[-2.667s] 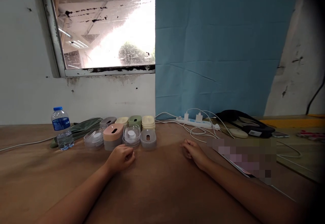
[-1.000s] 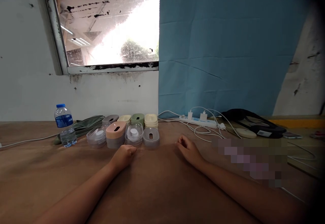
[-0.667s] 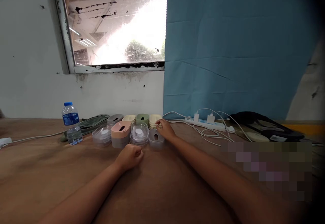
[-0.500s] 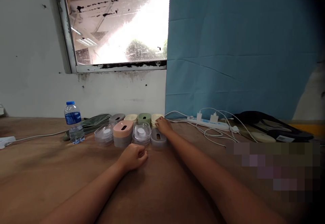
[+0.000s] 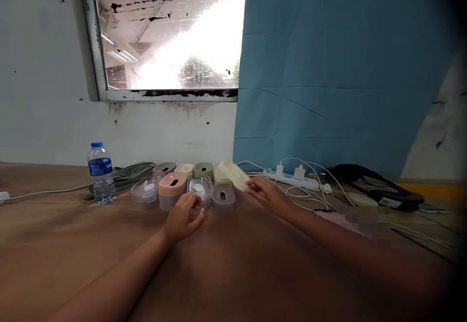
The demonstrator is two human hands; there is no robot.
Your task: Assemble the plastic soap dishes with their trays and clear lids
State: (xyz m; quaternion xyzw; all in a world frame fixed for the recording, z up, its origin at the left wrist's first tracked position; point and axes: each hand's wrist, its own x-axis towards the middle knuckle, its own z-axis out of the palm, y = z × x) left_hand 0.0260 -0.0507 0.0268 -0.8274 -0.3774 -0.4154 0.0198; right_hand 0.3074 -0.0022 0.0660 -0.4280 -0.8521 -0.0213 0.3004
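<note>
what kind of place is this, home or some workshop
Probably a makeshift work room rather than a home: a bare brown table against a stained, peeling wall, a blue cloth hung as a backdrop, and a loaded power strip.

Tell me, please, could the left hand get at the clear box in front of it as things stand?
Probably yes. The left hand is open with its fingertips right at the clear box, and nothing lies between them. The right hand is off to the side, holding a cream lid.
</note>
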